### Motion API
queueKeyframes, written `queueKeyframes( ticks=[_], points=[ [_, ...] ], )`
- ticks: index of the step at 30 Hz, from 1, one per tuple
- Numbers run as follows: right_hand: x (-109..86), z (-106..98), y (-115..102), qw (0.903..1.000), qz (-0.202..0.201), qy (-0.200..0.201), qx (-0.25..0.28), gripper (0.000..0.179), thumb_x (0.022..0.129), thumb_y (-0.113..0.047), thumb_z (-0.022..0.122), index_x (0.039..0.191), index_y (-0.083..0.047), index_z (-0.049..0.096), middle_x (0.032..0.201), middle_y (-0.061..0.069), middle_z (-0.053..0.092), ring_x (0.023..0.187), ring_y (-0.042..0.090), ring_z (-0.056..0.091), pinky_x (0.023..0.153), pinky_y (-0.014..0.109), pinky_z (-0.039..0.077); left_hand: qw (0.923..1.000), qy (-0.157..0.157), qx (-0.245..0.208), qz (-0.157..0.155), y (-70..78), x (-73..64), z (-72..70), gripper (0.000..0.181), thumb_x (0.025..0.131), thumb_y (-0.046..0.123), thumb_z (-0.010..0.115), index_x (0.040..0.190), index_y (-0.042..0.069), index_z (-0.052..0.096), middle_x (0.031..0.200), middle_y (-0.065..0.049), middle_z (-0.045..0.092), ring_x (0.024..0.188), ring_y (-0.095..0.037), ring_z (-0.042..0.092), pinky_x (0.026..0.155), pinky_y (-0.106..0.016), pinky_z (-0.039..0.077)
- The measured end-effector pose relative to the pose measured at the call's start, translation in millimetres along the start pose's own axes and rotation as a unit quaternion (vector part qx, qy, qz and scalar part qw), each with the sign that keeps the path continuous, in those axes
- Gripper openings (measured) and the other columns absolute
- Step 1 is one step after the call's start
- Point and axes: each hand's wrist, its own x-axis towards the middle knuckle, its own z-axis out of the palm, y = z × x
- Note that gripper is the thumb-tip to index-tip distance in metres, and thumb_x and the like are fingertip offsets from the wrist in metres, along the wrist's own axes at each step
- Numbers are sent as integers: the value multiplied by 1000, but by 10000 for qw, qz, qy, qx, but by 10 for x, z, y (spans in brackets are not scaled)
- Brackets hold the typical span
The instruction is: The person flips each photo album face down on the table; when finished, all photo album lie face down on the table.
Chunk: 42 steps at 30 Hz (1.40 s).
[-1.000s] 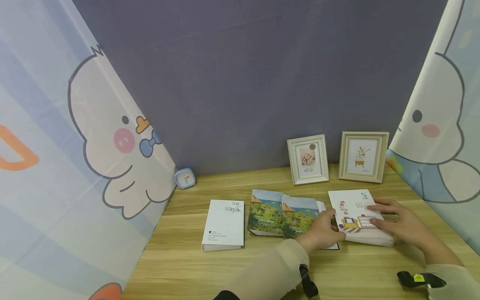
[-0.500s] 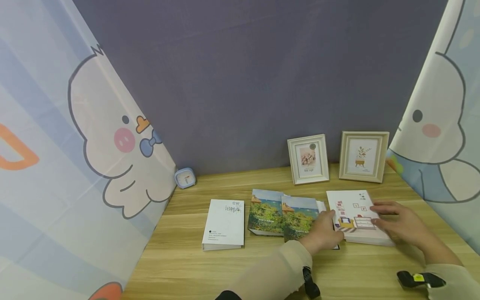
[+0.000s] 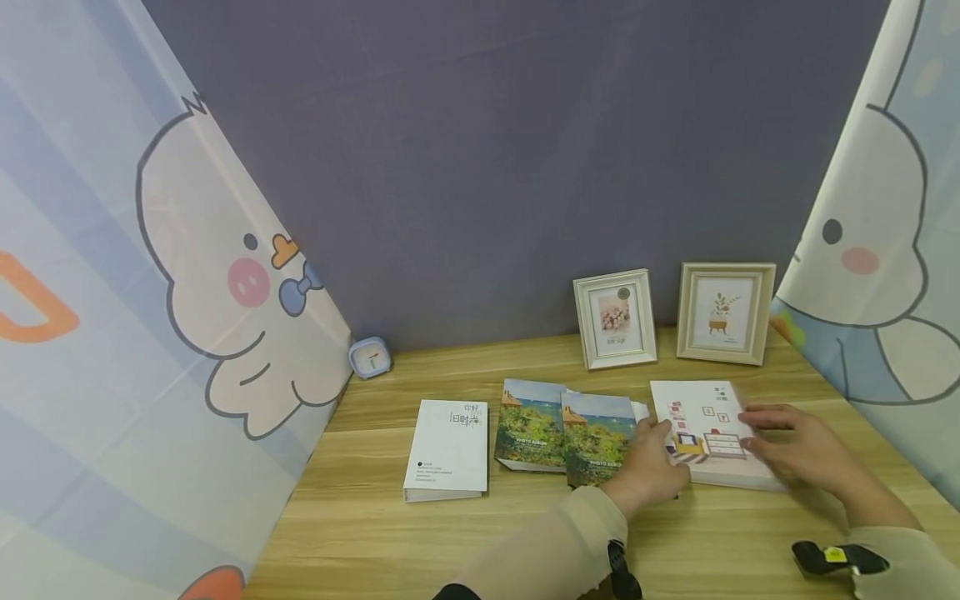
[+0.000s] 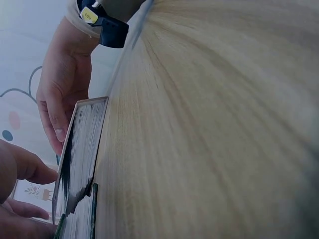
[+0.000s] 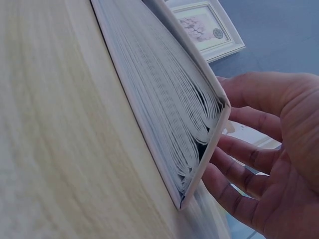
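Observation:
A thick white photo album (image 3: 701, 417) with a small furniture drawing on its cover lies flat at the right of the table. My left hand (image 3: 647, 467) is at its left edge, thumb and fingers spread beside the cover. On the opposite side, my right hand (image 3: 798, 446) touches the album's spine with loosely bent fingers, as the right wrist view also shows the spine (image 5: 212, 154) against the fingertips. Two landscape-covered photo albums (image 3: 528, 425) overlap just left of my left hand, which hides part of the nearer one (image 3: 600, 433). In the left wrist view the white album's page block (image 4: 87, 144) faces the camera.
Another white album (image 3: 447, 450) lies further left on the wooden table (image 3: 360, 542). Two picture frames, one with flowers (image 3: 617, 321) and one with a potted plant (image 3: 726, 315), stand at the back right. A small blue clock (image 3: 370, 357) sits at the back left.
The white album under my hands has shifted slightly left, closer to the landscape albums. My right fingers now lie nearer its right edge than a second ago; the left hand stays beside it.

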Motion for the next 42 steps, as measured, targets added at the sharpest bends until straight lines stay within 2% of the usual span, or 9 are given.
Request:
queueKeyframes(
  ticks=[8, 12, 19, 24, 29, 31, 35, 38, 42],
  points=[
    [14, 0, -10, 10000, 6, -82, 21, 50, 91, -25, 85, 127, 7, 70, 143, 38, 51, 124, 60, 49, 93, 73, 41, 9999, 20, -136, 95, -36, 19, 1, 67, 91, 10, 71, 154, 16, 51, 159, 8, 37, 116, -5, 57, 77, -22, 49],
    [24, 10, -3, 10000, -22, -62, 12, 50, 90, -24, 85, 127, 7, 70, 142, 38, 52, 124, 59, 50, 93, 73, 41, 9998, -19, -59, 186, -45, 24, -22, 67, 92, 12, 71, 155, 18, 51, 157, 7, 40, 126, -9, 55, 78, -23, 48],
    [31, 10, 39, 9998, -130, 86, -146, 44, 89, -24, 87, 123, 2, 75, 137, 33, 58, 106, 19, 62, 80, 31, 54, 9991, -180, -44, 383, -72, 36, -69, 63, 97, 21, 72, 156, 18, 50, 159, 4, 41, 141, -15, 47, 93, -25, 51],
    [28, 4, 37, 9999, -116, 83, -71, 45, 92, -23, 84, 125, 5, 71, 136, 35, 57, 106, 33, 66, 74, 25, 54, 9984, -263, -40, 495, -83, 41, -140, 63, 99, 26, 73, 156, 20, 48, 156, 6, 42, 141, -14, 46, 101, -30, 51],
    [34, 21, 9, 9983, -379, 416, 155, 44, 91, -13, 83, 126, 9, 69, 131, 36, 58, 105, -12, 49, 74, 13, 52, 9967, -329, -155, 730, -87, 48, -265, 64, 99, 24, 72, 158, 24, 45, 151, 8, 43, 134, -16, 52, 93, -28, 53],
    [51, 24, -19, 9976, -464, 491, 147, 45, 92, -15, 83, 128, 8, 68, 133, 36, 57, 108, -6, 52, 78, 5, 47, 9962, -324, -201, 783, -85, 48, -317, 65, 100, 24, 71, 158, 26, 44, 152, 7, 42, 134, -19, 53, 94, -28, 54],
    [76, 21, -107, 9972, -567, 446, 181, 56, 95, -19, 81, 138, 10, 60, 140, 39, 49, 124, 48, 52, 85, -3, 32, 9967, -256, -182, 755, -92, 58, -401, 66, 100, 24, 73, 158, 31, 43, 154, 6, 41, 136, -21, 52, 95, -29, 53],
    [85, 33, -155, 9972, -582, 360, 295, 65, 96, -19, 80, 146, 11, 51, 146, 42, 41, 128, 64, 41, 109, 23, 43, 9968, -266, -80, 748, -109, 65, -467, 67, 100, 25, 74, 158, 33, 43, 156, 5, 40, 139, -21, 49, 96, -33, 53],
    [102, 62, -190, 9983, -456, 251, 268, 72, 97, -23, 79, 152, 9, 46, 150, 42, 36, 130, 66, 40, 104, 68, 39, 9968, -277, 70, 745, -146, 65, -571, 66, 101, 30, 73, 159, 37, 41, 159, 7, 36, 142, -22, 47, 100, -39, 52]
  ],
)
